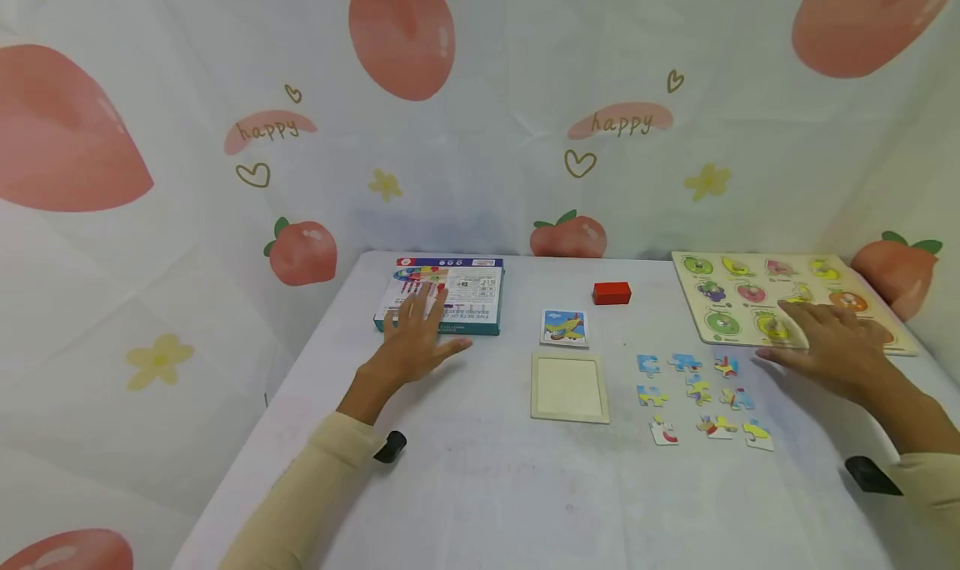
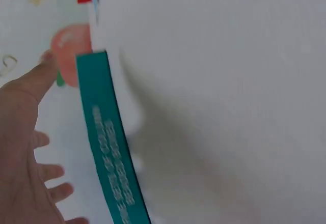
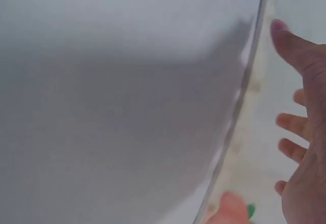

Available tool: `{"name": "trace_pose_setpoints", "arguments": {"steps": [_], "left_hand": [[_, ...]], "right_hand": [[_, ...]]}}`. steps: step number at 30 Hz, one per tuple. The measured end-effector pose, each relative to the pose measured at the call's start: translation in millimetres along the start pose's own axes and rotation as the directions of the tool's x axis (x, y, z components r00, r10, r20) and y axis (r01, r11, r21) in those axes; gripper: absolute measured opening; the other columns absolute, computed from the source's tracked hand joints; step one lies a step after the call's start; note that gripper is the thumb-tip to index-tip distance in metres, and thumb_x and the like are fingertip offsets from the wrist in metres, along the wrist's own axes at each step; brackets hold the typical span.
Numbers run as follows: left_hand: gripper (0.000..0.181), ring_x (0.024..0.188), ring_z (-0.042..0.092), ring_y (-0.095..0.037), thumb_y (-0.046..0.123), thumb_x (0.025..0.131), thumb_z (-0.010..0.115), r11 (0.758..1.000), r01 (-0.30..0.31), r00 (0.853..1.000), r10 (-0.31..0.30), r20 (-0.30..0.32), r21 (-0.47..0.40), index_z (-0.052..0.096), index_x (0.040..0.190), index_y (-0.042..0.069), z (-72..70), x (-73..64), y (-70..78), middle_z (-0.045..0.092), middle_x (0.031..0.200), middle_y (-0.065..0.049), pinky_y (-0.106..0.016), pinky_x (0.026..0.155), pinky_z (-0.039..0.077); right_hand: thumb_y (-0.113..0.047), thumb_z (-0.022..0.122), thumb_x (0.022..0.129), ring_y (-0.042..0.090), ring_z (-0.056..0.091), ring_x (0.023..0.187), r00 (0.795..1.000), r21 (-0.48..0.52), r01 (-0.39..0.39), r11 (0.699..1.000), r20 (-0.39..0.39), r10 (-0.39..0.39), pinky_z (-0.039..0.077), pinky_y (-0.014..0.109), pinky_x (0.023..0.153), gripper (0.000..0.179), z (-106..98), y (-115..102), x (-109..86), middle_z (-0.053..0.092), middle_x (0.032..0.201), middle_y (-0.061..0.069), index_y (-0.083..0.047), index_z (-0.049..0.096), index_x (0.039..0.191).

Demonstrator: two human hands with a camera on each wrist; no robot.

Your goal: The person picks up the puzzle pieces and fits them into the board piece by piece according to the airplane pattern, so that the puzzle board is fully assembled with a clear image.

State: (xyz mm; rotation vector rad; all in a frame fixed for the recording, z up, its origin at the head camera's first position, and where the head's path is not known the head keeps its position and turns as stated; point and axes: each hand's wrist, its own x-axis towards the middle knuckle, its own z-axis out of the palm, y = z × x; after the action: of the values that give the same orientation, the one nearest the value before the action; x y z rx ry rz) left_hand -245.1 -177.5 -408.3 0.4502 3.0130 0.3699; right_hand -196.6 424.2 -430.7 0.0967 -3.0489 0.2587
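Observation:
My left hand (image 1: 411,337) hovers with spread fingers over the front of a flat box (image 1: 480,295), whose teal side (image 2: 109,142) shows in the left wrist view. At the right, my right hand (image 1: 836,345) is spread over the near edge of a wooden fruit puzzle board (image 1: 723,291); its thumb (image 3: 293,46) and fingertips show in the right wrist view. Neither hand holds anything. Between them lie several loose jigsaw pieces (image 1: 698,389) in blue, yellow and red, a square wooden frame (image 1: 570,388), and a small airplane picture card (image 1: 565,327).
A red block (image 1: 612,293) lies behind the card, towards the back of the white table (image 1: 510,495). A white cloth backdrop (image 1: 480,153) printed with peaches rises behind the table and along its left side.

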Motion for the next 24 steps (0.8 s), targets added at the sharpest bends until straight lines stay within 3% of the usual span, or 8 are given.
{"name": "trace_pose_setpoints", "arguments": {"steps": [4, 10, 15, 24], "left_hand": [[0.098, 0.161, 0.016, -0.045, 0.065, 0.099, 0.062, 0.994, -0.094, 0.993, 0.097, 0.064, -0.051, 0.019, 0.171, 0.014, 3.3, -2.7, 22.8, 0.015, 0.177, -0.017, -0.074, 0.122, 0.016], [0.091, 0.158, 0.029, -0.037, 0.058, 0.099, 0.068, 0.962, -0.198, 0.963, 0.227, 0.146, -0.186, 0.032, 0.167, 0.010, 16.4, -7.8, 54.1, 0.032, 0.171, -0.015, -0.058, 0.125, 0.028], [0.090, 0.156, 0.034, -0.034, 0.055, 0.095, 0.075, 0.951, -0.203, 0.944, 0.254, 0.213, -0.232, 0.040, 0.163, 0.006, 28.2, -8.4, 72.4, 0.039, 0.168, -0.014, -0.053, 0.124, 0.033], [0.093, 0.154, 0.037, -0.029, 0.048, 0.089, 0.085, 0.936, -0.194, 0.929, 0.271, 0.250, -0.294, 0.045, 0.160, 0.003, 40.4, 1.8, 90.7, 0.043, 0.165, -0.012, -0.046, 0.124, 0.035]], "right_hand": [[-0.063, 0.073, 0.091, 0.064, 0.029, 0.135, 0.997, 0.020, 0.071, 0.997, 0.002, -0.071, 0.018, 0.084, 0.099, 0.094, 0.2, -26.0, 4.6, 0.042, 0.149, 0.041, 0.003, 0.047, 0.152], [-0.059, 0.080, 0.087, 0.058, 0.035, 0.135, 0.990, 0.075, 0.135, 0.988, 0.036, -0.138, 0.025, 0.079, 0.097, 0.088, 2.6, -71.0, 12.0, 0.051, 0.148, 0.038, -0.001, 0.056, 0.149], [-0.054, 0.083, 0.086, 0.052, 0.043, 0.131, 0.977, 0.151, 0.178, 0.972, 0.088, -0.193, 0.030, 0.070, 0.093, 0.076, 7.5, -102.5, 17.8, 0.061, 0.143, 0.031, -0.004, 0.067, 0.141], [-0.043, 0.086, 0.086, 0.045, 0.050, 0.123, 0.957, 0.239, 0.209, 0.948, 0.147, -0.248, 0.033, 0.066, 0.091, 0.052, 15.6, -136.2, 25.0, 0.072, 0.130, 0.020, -0.011, 0.079, 0.125]]}}
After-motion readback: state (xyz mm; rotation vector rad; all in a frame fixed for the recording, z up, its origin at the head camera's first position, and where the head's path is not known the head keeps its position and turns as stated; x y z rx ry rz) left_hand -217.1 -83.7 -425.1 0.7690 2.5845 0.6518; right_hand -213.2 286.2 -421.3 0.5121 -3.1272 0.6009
